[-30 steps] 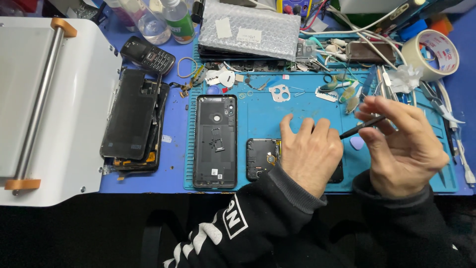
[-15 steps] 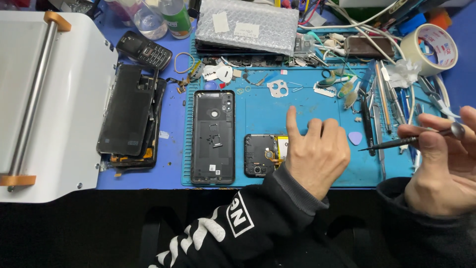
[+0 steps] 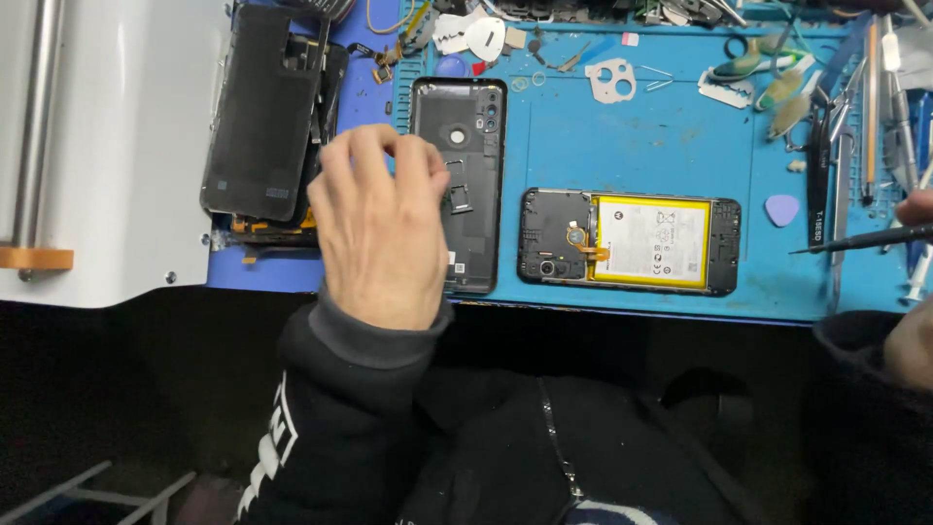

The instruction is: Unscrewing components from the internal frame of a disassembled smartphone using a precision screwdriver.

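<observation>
reaching over the near edge of the blue mat [image 3: 641, 146] on my surface, my left hand [image 3: 381, 228] hovers with fingers curled loosely together, nothing visibly pinched between them, its knuckles covering the left side of the black back cover [image 3: 473, 185] that lies inside-up. my right hand [image 3: 914, 282] sits mostly out of view at the right border, clamped on a thin dark tool [image 3: 865, 239] whose tip points left toward the opened phone [image 3: 630, 241]. that phone lies just right of the cover and well apart from my left grip, its shell already off, yellow battery [image 3: 651, 239] and board exposed; by my reckoning the opening is done and the inside work remains. farther off, a second dismantled phone [image 3: 267, 112] leans on the white machine [image 3: 117, 146], with spare parts scattered along the mat's far edge.
</observation>
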